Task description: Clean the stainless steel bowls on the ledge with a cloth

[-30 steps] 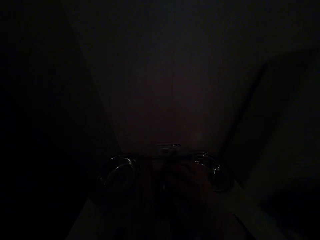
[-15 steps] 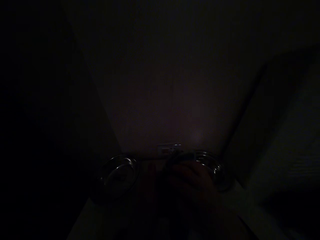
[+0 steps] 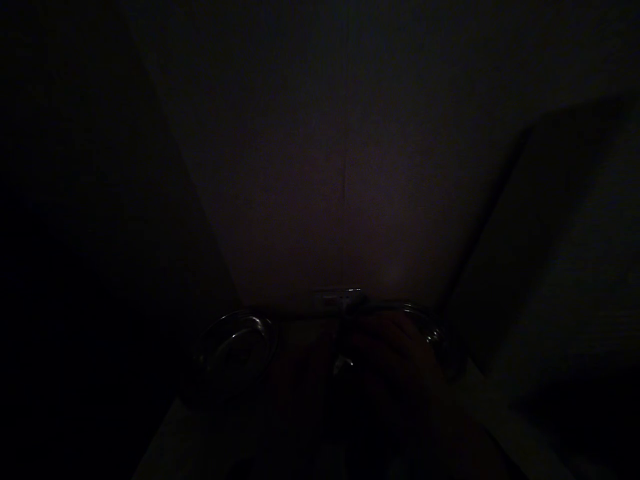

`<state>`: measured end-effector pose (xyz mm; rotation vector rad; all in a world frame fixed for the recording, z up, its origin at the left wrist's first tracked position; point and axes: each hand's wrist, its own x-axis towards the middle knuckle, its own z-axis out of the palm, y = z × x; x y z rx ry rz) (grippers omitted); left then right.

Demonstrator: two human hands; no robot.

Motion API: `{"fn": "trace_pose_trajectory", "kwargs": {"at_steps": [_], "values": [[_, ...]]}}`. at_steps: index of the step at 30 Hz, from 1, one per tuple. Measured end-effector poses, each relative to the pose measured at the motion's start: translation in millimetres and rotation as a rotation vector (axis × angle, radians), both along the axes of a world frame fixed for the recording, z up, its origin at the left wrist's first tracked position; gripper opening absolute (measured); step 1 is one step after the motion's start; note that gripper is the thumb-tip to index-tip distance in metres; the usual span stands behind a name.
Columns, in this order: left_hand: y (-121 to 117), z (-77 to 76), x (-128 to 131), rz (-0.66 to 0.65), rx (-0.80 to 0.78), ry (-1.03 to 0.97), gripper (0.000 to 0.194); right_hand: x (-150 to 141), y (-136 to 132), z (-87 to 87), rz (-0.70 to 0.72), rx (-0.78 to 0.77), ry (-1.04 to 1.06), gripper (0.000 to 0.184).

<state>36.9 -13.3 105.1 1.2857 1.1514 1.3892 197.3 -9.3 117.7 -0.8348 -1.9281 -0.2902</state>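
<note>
The scene is very dark. My right hand (image 3: 395,350) reaches in from the lower right, its fingers curled over a dark object that I cannot make out. My left hand (image 3: 303,373) shows only as a faint reddish shape close to it, and its fingers are lost in the dark. Between the two hands a small shiny spot (image 3: 343,364) catches light. On the left lies a round, shiny metal bowl (image 3: 270,337). A second metal bowl (image 3: 435,337) sits on the right, partly behind my right hand.
A pale wall (image 3: 300,220) rises behind the table (image 3: 165,433). At the wall's foot is a small rectangular fitting (image 3: 330,298), perhaps a socket. A dark slanted panel (image 3: 525,220) stands on the right.
My left hand has come nearer to my right hand, and a bright glint now shows between them. The dark curved object under my right hand has shifted. The bowls stay in place.
</note>
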Motion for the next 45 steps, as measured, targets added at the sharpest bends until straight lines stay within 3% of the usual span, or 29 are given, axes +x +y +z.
{"fn": "trace_pose_trajectory", "kwargs": {"at_steps": [5, 11, 17, 24, 29, 34, 40, 45], "values": [[-0.9, -3.9, -1.1, 0.003, -0.008, 0.026, 0.027, 7.5, 7.7, -7.9, -0.146, -0.141, 0.051, 0.026], [-0.4, -8.8, -3.2, 0.034, 0.009, 0.023, 0.023, -2.9, -1.8, -8.6, -0.015, -0.016, -0.027, 0.026], [-1.6, -3.6, -2.1, 0.017, 0.021, 0.019, 0.027, 6.0, 8.7, -10.6, -0.174, -0.162, 0.120, 0.027], [0.0, -6.1, -2.4, 0.045, 0.010, 0.040, 0.028, 1.0, 2.5, -9.1, -0.038, -0.116, 0.068, 0.030], [1.8, -7.3, -3.8, 0.062, 0.024, 0.034, 0.024, 9.2, 12.9, -12.6, -0.174, -0.180, 0.160, 0.028], [2.9, -7.6, -2.7, 0.055, 0.049, 0.014, 0.028, 3.2, 4.9, -5.5, 0.046, -0.074, 0.067, 0.029], [4.1, -15.3, -4.9, 0.062, 0.093, -0.009, 0.019, 6.1, 7.2, -5.2, -0.079, -0.141, 0.115, 0.028], [6.7, -16.3, -6.6, 0.103, 0.093, 0.036, 0.020, 0.5, 3.3, -4.6, 0.072, -0.043, 0.065, 0.028]]}}
